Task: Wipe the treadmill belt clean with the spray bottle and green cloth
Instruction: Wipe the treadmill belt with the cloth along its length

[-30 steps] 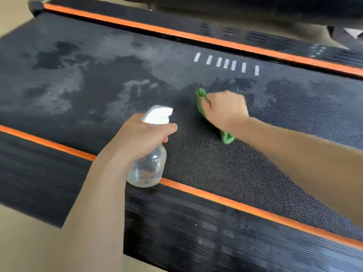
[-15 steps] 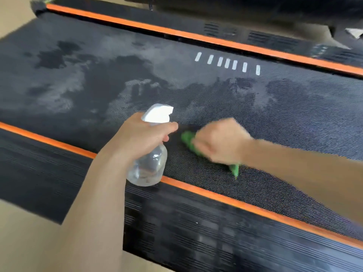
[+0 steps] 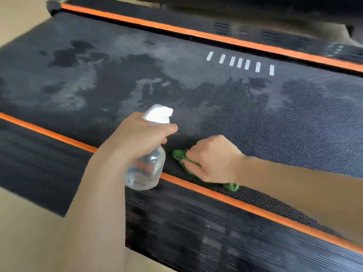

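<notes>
The black treadmill belt [image 3: 255,118] runs across the view, mottled with dark wet patches and paler dry ones. My left hand [image 3: 137,136] grips a clear spray bottle [image 3: 146,167] with a white trigger head, held over the belt's near edge. Just to its right, my right hand [image 3: 212,158] holds a bunched green cloth [image 3: 179,155] and presses it on the belt beside the near orange strip. Most of the cloth is hidden under the hand; a green tip shows at its lower right.
Orange strips [image 3: 255,209] border the belt on both sides, with black ribbed side rails [image 3: 196,236] beyond them. A row of white dashes [image 3: 239,62] marks the belt near the far rail. Beige floor [image 3: 29,232] lies at the lower left.
My right hand has dragged the green cloth from the middle of the belt toward me, down to the near orange strip. The left hand with the bottle has stayed in place.
</notes>
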A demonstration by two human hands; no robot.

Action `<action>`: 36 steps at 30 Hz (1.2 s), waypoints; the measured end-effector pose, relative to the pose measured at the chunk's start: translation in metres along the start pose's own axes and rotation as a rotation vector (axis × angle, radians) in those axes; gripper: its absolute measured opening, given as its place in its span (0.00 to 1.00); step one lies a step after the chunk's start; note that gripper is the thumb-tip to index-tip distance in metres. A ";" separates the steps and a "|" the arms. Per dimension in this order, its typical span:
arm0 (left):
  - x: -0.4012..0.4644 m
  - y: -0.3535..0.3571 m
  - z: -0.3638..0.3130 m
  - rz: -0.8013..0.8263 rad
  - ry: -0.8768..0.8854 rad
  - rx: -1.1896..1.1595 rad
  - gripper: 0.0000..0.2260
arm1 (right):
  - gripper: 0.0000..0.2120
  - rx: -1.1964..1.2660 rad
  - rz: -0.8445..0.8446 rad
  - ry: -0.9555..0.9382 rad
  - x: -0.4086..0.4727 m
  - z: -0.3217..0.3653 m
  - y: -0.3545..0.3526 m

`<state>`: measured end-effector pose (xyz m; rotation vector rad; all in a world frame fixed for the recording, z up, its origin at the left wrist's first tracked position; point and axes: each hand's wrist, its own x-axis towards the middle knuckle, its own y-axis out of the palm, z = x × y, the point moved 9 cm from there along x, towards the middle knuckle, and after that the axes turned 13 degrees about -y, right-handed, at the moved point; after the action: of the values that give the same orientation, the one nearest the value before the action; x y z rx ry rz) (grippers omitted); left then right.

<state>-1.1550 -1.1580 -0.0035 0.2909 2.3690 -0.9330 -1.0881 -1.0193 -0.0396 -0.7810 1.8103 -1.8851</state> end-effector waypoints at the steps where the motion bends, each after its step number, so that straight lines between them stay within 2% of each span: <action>1: 0.001 -0.003 0.003 -0.005 -0.012 0.004 0.12 | 0.21 -0.036 -0.004 0.022 0.006 -0.017 -0.003; 5: 0.003 -0.011 0.013 -0.009 -0.038 0.017 0.12 | 0.19 -0.165 -0.088 0.436 0.030 -0.122 -0.020; 8: 0.005 -0.013 0.015 -0.009 -0.042 -0.010 0.12 | 0.18 -0.122 -0.083 0.678 0.032 -0.142 -0.007; 9: 0.006 -0.013 0.014 -0.013 -0.045 -0.005 0.12 | 0.18 -0.118 -0.079 0.672 0.034 -0.127 -0.004; 11: 0.005 -0.011 0.013 -0.016 -0.046 0.017 0.13 | 0.18 -0.063 -0.052 0.548 0.034 -0.078 0.000; 14: 0.007 -0.010 0.010 -0.017 -0.042 -0.004 0.14 | 0.22 0.158 0.097 0.370 0.017 -0.021 0.002; 17: 0.003 -0.010 0.010 -0.015 -0.044 0.004 0.13 | 0.22 0.255 0.217 0.281 0.003 -0.013 -0.004; 19: 0.002 -0.010 0.011 -0.006 -0.049 0.005 0.13 | 0.21 0.090 0.109 0.344 0.016 -0.058 -0.026; 21: 0.003 -0.011 0.014 -0.004 -0.057 -0.001 0.14 | 0.20 -0.037 -0.010 0.546 0.022 -0.121 -0.040; 23: 0.003 -0.012 0.014 -0.002 -0.055 0.007 0.14 | 0.20 -0.065 -0.021 0.715 0.022 -0.151 -0.027; 24: 0.003 -0.012 0.013 0.005 -0.054 0.014 0.14 | 0.21 -0.061 0.003 0.735 0.025 -0.149 -0.013; 26: 0.004 -0.012 0.012 0.010 -0.061 0.027 0.13 | 0.22 -0.022 0.053 0.631 0.033 -0.113 0.006; 30: 0.001 -0.012 0.004 -0.025 -0.046 0.029 0.15 | 0.21 0.129 0.191 0.258 0.008 -0.011 0.007; 33: -0.005 -0.010 0.002 -0.038 -0.047 0.042 0.15 | 0.20 0.117 0.118 0.146 -0.020 0.018 -0.002; 36: -0.009 -0.006 0.000 -0.043 -0.015 0.076 0.14 | 0.18 0.033 -0.043 0.109 -0.027 0.010 -0.014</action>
<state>-1.1500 -1.1623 0.0048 0.2618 2.3381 -1.0438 -1.0596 -1.0088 -0.0287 -0.7238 1.8354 -2.0156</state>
